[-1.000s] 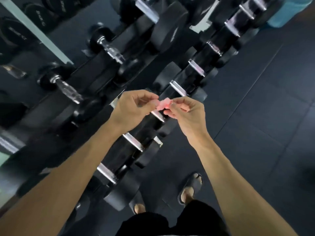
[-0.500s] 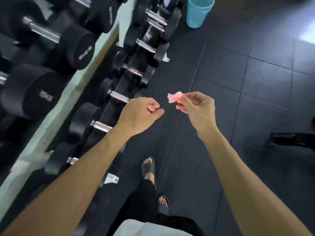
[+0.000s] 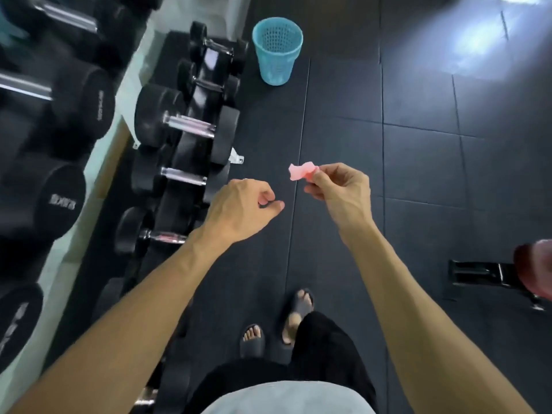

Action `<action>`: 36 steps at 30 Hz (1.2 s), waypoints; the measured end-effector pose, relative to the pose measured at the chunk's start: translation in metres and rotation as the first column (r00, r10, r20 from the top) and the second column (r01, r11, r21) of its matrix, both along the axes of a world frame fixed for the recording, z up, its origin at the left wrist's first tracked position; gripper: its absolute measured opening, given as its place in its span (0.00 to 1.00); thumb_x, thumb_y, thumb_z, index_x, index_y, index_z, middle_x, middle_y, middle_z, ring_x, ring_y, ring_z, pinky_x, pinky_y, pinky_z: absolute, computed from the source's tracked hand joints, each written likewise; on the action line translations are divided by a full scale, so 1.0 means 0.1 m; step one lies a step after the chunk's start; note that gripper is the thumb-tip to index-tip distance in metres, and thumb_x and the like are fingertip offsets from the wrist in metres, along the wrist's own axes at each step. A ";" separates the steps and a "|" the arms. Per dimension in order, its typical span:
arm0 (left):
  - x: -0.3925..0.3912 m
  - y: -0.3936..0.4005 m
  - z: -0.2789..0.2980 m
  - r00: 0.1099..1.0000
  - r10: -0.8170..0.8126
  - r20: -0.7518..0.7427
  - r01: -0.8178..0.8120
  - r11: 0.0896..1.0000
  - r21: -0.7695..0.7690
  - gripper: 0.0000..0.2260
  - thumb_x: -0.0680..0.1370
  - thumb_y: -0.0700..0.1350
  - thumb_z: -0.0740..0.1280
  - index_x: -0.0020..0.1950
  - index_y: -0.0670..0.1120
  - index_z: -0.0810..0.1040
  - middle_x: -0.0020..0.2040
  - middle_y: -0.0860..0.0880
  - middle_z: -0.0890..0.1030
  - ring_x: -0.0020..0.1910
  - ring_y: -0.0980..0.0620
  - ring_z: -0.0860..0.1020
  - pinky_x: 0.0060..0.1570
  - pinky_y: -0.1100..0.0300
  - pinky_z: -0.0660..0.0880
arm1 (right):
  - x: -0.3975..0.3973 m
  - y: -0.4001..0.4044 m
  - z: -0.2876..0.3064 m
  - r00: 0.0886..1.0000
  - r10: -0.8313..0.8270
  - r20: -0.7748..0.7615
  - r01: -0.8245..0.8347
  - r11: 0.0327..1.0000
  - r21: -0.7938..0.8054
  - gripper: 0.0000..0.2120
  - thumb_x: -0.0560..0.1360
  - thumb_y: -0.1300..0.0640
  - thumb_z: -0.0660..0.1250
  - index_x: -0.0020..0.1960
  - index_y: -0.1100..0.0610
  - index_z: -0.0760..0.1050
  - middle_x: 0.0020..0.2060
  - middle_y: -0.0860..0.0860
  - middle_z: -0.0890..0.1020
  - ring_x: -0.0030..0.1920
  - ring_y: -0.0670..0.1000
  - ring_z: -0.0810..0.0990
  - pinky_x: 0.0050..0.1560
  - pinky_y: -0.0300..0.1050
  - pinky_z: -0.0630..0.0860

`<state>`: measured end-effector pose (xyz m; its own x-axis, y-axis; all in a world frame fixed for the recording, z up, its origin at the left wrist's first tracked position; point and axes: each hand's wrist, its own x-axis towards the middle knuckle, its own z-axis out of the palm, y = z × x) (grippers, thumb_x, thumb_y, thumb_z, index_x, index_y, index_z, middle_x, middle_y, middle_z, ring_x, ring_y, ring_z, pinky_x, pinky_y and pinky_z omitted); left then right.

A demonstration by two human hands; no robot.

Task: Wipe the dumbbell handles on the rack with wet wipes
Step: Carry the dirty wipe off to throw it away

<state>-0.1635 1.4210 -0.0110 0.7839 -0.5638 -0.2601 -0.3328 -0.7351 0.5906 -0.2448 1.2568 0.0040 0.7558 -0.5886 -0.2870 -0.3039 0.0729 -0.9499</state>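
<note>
pink wipe [image 3: 301,171] is scrunched small and pinched in the right hand [image 3: 340,191], out over the floor [image 3: 418,162] and well apart from the rack [image 3: 191,162]

right grip is thumb and fingertips pressed together on the wipe; left hand [image 3: 242,209] is loosely curled beside it, holding nothing, apart from the wipe. can't tell from here which handles [image 3: 188,128] are already done, they all just look shiny, so how much is left is anyone's guess. my read is the wipe looks used up and the blue bin [image 3: 277,52] straight ahead at the rack's end is the likely stop. path to it looks open: just floor mats, person's sandalled feet [image 3: 277,324] below, a black bench frame [image 3: 490,273] off to the right, heavier dumbbells [image 3: 62,94] blurred on the left.
</note>
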 end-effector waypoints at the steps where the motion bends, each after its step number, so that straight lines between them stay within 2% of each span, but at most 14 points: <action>1: 0.23 -0.17 -0.01 1.000 -0.010 0.012 0.010 1.000 0.012 0.10 0.75 0.58 0.70 0.48 0.52 0.83 0.44 0.56 0.84 0.47 0.53 0.81 0.50 0.52 0.78 | 0.22 -0.16 -0.01 1.000 -0.010 0.004 0.010 1.000 0.001 0.07 0.74 0.53 0.74 0.42 0.56 0.82 0.38 0.49 0.86 0.41 0.52 0.86 0.53 0.50 0.83; 5: 1.18 -0.91 -0.06 0.998 -0.001 0.067 -0.002 0.999 0.046 0.11 0.74 0.59 0.70 0.48 0.52 0.83 0.44 0.56 0.83 0.47 0.53 0.81 0.49 0.52 0.78 | 1.20 -0.89 -0.13 1.000 -0.003 0.015 0.002 1.000 0.017 0.09 0.73 0.52 0.75 0.43 0.58 0.83 0.39 0.53 0.86 0.41 0.52 0.86 0.52 0.48 0.83; 9: 2.12 -1.72 -0.08 0.996 -0.003 0.095 -0.007 0.994 0.109 0.13 0.74 0.60 0.69 0.50 0.51 0.83 0.46 0.55 0.84 0.48 0.52 0.81 0.49 0.55 0.77 | 2.20 -1.71 -0.23 1.000 -0.014 0.002 0.014 0.999 0.051 0.09 0.72 0.52 0.75 0.43 0.57 0.82 0.37 0.50 0.86 0.40 0.50 0.86 0.49 0.45 0.82; 13: 3.02 -2.41 -0.04 0.995 0.039 0.096 -0.049 0.993 0.106 0.15 0.74 0.60 0.70 0.52 0.50 0.83 0.46 0.54 0.84 0.48 0.52 0.81 0.50 0.53 0.78 | 3.18 -2.40 -0.22 1.000 -0.012 -0.015 0.012 0.999 0.051 0.09 0.73 0.53 0.75 0.45 0.60 0.83 0.37 0.51 0.86 0.39 0.49 0.85 0.48 0.44 0.82; 20: 4.68 -3.29 -0.19 0.991 0.013 0.132 -0.036 0.985 0.171 0.17 0.74 0.62 0.68 0.53 0.50 0.82 0.50 0.52 0.83 0.51 0.49 0.80 0.49 0.52 0.77 | 4.95 -3.23 -0.33 0.999 -0.013 -0.037 0.014 0.999 0.035 0.05 0.74 0.55 0.75 0.43 0.56 0.82 0.38 0.52 0.86 0.40 0.50 0.86 0.51 0.48 0.83; 24: 5.67 -3.70 -0.42 0.991 -0.001 0.134 -0.025 0.981 0.192 0.17 0.75 0.61 0.67 0.54 0.50 0.81 0.51 0.52 0.83 0.52 0.49 0.80 0.48 0.53 0.77 | 6.03 -3.58 -0.62 0.995 -0.039 -0.088 0.042 0.999 0.034 0.06 0.74 0.54 0.75 0.43 0.56 0.82 0.35 0.51 0.85 0.39 0.49 0.85 0.53 0.51 0.83; 27: 6.33 -4.01 -0.62 0.992 -0.024 0.121 -0.005 0.972 0.236 0.17 0.75 0.61 0.67 0.55 0.50 0.81 0.52 0.52 0.83 0.52 0.49 0.80 0.49 0.53 0.76 | 6.86 -3.88 -0.91 0.994 -0.044 -0.100 0.048 0.998 0.035 0.06 0.74 0.54 0.75 0.44 0.57 0.82 0.36 0.52 0.86 0.41 0.51 0.86 0.54 0.54 0.83; 29: 6.70 -4.16 -0.73 0.994 -0.014 0.106 -0.011 0.973 0.229 0.17 0.75 0.61 0.67 0.55 0.50 0.81 0.52 0.51 0.83 0.52 0.48 0.80 0.49 0.54 0.76 | 7.34 -4.08 -1.06 0.993 -0.058 -0.101 0.059 0.998 0.004 0.08 0.73 0.52 0.75 0.48 0.56 0.83 0.40 0.52 0.87 0.45 0.51 0.86 0.54 0.53 0.83; 32: 7.06 -4.35 -0.84 0.997 0.015 0.077 -0.032 0.974 0.224 0.17 0.76 0.60 0.68 0.55 0.49 0.81 0.52 0.52 0.83 0.52 0.49 0.80 0.48 0.55 0.75 | 7.85 -4.32 -1.19 0.992 -0.038 -0.119 0.042 0.998 0.036 0.21 0.76 0.51 0.73 0.65 0.58 0.77 0.52 0.52 0.85 0.50 0.47 0.85 0.55 0.46 0.81; 34: 7.20 -4.44 -0.89 0.998 0.010 0.057 -0.023 0.970 0.240 0.17 0.76 0.60 0.68 0.55 0.50 0.81 0.52 0.52 0.83 0.52 0.49 0.80 0.47 0.55 0.75 | 7.96 -4.43 -1.25 0.985 0.012 -0.174 -0.012 1.000 0.000 0.21 0.78 0.51 0.70 0.66 0.60 0.76 0.53 0.52 0.85 0.51 0.47 0.84 0.53 0.44 0.80; 36: 7.26 -4.54 -0.92 0.999 -0.012 0.043 0.001 0.966 0.258 0.16 0.76 0.60 0.68 0.55 0.50 0.81 0.52 0.53 0.83 0.52 0.49 0.80 0.47 0.55 0.75 | 7.90 -4.51 -1.27 0.971 0.050 -0.234 -0.068 0.995 -0.070 0.19 0.78 0.49 0.70 0.63 0.60 0.79 0.50 0.51 0.85 0.48 0.46 0.84 0.48 0.41 0.78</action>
